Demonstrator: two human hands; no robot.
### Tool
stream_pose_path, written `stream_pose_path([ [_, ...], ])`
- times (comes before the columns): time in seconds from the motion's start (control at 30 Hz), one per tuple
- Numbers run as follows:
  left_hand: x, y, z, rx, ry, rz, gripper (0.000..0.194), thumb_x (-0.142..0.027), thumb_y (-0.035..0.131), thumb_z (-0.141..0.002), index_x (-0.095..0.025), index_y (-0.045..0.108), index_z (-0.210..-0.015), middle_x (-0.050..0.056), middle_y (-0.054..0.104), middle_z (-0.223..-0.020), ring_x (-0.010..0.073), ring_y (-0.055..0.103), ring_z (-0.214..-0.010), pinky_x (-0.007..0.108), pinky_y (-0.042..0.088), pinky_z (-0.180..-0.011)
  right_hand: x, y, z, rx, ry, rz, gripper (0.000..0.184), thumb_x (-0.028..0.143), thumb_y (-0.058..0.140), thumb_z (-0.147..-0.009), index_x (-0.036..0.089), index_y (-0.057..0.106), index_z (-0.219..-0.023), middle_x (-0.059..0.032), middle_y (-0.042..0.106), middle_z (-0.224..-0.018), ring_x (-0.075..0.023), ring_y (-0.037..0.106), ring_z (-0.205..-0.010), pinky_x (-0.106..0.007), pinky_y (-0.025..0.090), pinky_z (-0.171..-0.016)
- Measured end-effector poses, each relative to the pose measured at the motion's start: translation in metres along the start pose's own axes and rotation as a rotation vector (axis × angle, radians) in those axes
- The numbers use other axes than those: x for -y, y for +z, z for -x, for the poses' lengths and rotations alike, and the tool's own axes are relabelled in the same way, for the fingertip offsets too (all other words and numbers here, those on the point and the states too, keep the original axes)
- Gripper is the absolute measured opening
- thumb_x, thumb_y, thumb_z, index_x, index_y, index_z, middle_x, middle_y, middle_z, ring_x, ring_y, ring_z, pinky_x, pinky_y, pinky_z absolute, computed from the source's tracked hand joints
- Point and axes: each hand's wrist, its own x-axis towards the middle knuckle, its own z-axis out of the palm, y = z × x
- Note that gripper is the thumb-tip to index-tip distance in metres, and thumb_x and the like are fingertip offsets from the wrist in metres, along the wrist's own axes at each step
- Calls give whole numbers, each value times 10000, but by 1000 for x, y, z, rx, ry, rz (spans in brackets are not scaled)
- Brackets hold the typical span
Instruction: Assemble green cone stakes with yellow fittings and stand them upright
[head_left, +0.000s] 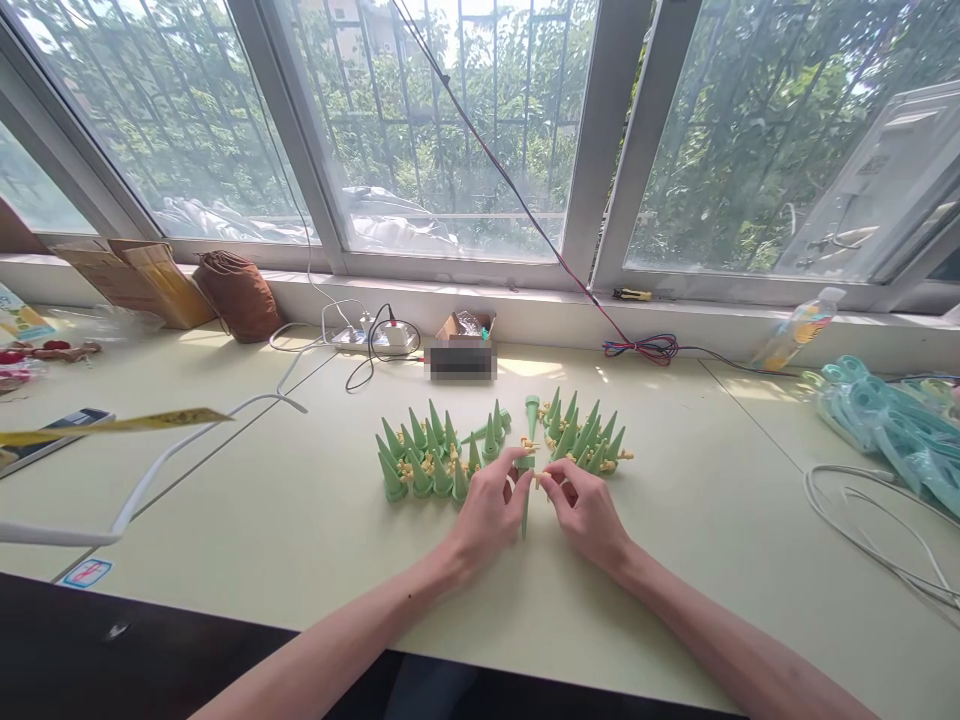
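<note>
Over the table's middle my left hand is closed round a green cone-shaped spike whose tip points down toward me. A small yellow piece sits at the spike's wide end, pinched between the thumb and finger of my right hand. My fingers partly hide where the two meet. To the left stands a group of upright green spikes with small yellow parts among them. Another such group is just beyond my right hand. One spike lies between the groups, its wide end facing away.
Along the window sill side are a power strip, a small open box and bundled red-blue wire. Bagged teal parts and a white cable lie right. A phone and yellow strip are left.
</note>
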Motion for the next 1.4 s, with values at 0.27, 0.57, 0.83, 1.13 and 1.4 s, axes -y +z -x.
stream_pose_path([
  [0.27, -3, 0, 1, 8, 2, 36, 253, -366, 435, -955, -200, 557, -1102, -14, 587, -736, 74, 403, -447, 222, 364, -500, -8, 1, 0, 3, -3, 24, 372, 402, 393, -1000, 199, 476, -700, 50, 382, -560, -109, 326, -492, -249, 270, -483],
  [0.57, -3, 0, 1, 5, -4, 25, 255, -358, 427, -963, -205, 548, -1128, -7, 594, -777, 70, 397, -459, 215, 354, -498, 2, 0, 1, -9, -10, -1, 201, 370, 474, -966, 197, 540, -889, 16, 553, -690, -98, 354, -461, -249, 295, -472],
  [0.83, 0, 0, 1, 76, 49, 24, 427, -347, 534, -896, -200, 475, -1292, -25, 534, -769, 55, 405, -439, 218, 393, -508, -5, -1, 0, -17, -20, -20, 325, 371, 416, -993, 199, 458, -719, 46, 397, -588, -108, 324, -511, -242, 273, -497],
  [1.13, -3, 1, 2, 47, 28, 32, 432, -304, 544, -890, -213, 475, -1306, -43, 492, -706, 70, 391, -470, 224, 393, -523, -4, 0, 0, -34, 20, -32, 394, 390, 326, -1021, 201, 439, -694, 32, 444, -591, -111, 387, -513, -242, 316, -516],
  [1.4, -2, 1, 2, -5, 3, 50, 433, -296, 541, -896, -226, 458, -1316, -6, 530, -851, 49, 392, -472, 213, 383, -498, 1, 0, 1, -33, 35, -73, 209, 373, 449, -979, 188, 542, -1006, -8, 585, -755, -111, 469, -484, -248, 346, -483],
])
